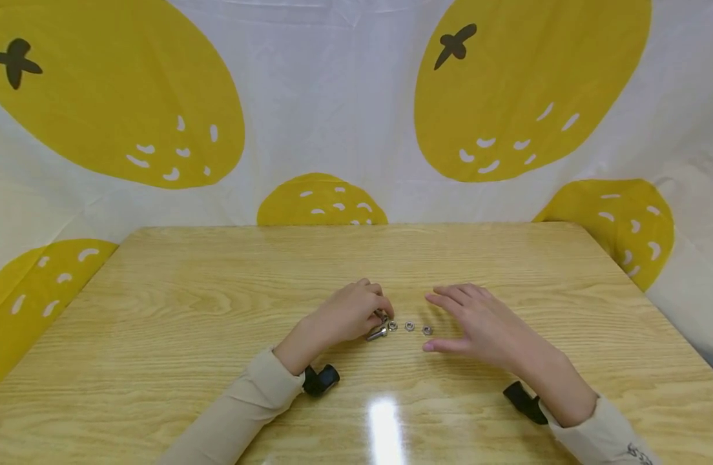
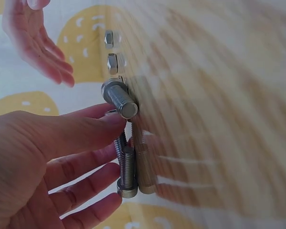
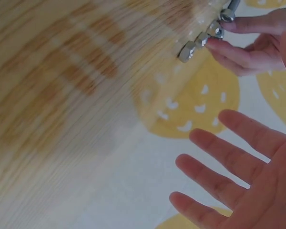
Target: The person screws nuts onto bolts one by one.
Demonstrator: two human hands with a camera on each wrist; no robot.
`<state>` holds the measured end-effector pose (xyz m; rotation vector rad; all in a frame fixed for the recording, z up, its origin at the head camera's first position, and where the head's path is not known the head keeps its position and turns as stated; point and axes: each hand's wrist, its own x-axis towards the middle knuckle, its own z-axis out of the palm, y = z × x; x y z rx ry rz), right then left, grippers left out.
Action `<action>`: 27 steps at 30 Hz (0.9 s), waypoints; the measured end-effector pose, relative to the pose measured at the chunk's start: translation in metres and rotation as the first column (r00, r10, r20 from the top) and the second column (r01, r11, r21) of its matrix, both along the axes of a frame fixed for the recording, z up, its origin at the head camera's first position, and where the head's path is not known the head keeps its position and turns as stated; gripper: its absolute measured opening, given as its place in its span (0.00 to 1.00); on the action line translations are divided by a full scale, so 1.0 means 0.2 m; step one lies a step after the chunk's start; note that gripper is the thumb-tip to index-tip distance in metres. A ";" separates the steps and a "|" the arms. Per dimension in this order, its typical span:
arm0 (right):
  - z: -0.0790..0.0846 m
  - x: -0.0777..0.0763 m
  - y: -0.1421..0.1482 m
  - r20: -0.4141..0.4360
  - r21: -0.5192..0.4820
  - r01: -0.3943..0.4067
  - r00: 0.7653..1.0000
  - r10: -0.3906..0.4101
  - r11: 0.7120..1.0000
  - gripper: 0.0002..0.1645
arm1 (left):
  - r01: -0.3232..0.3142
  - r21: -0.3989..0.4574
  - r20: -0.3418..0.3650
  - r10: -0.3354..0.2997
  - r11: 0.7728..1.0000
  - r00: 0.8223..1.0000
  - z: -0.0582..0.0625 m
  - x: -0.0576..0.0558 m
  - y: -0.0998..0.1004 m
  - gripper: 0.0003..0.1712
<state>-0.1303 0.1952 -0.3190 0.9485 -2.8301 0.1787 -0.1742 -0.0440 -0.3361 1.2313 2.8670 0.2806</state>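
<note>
My left hand point(image 1: 347, 313) is at the cluster of metal hardware, thumb and index finger pinching at a nut point(image 3: 215, 29) at the near end of a short row. Close beside the thumb lies a bolt point(image 2: 119, 100), its threaded end toward the wrist camera. Another bolt point(image 2: 127, 171), round head downward in the left wrist view, lies by the other fingers, partly covering more threads behind it. Two more nuts, a middle nut point(image 1: 410, 326) and an end nut point(image 1: 427, 330), continue the row rightward. Beyond that end my right hand point(image 1: 478, 323) hovers, fingers spread and holding nothing.
The wooden table point(image 1: 217, 271) has a glossy top that reflects the hands and a bright light. Behind it hangs a white cloth point(image 1: 327, 97) printed with yellow fruit. Black wrist mounts point(image 1: 321, 380) protrude near both sleeves, close over the tabletop.
</note>
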 end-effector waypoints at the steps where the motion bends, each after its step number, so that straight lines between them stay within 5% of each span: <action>1: 0.00 0.00 0.00 -0.001 0.001 -0.002 1.000 0.002 1.000 0.47 | 0.000 -0.004 -0.001 0.000 1.000 1.000 0.00 0.00 0.00 0.09; 27: 0.00 0.01 0.00 0.021 0.009 -0.001 1.000 0.001 1.000 0.45 | 0.021 -0.053 -0.066 -0.024 0.998 0.998 -0.01 0.00 0.00 0.05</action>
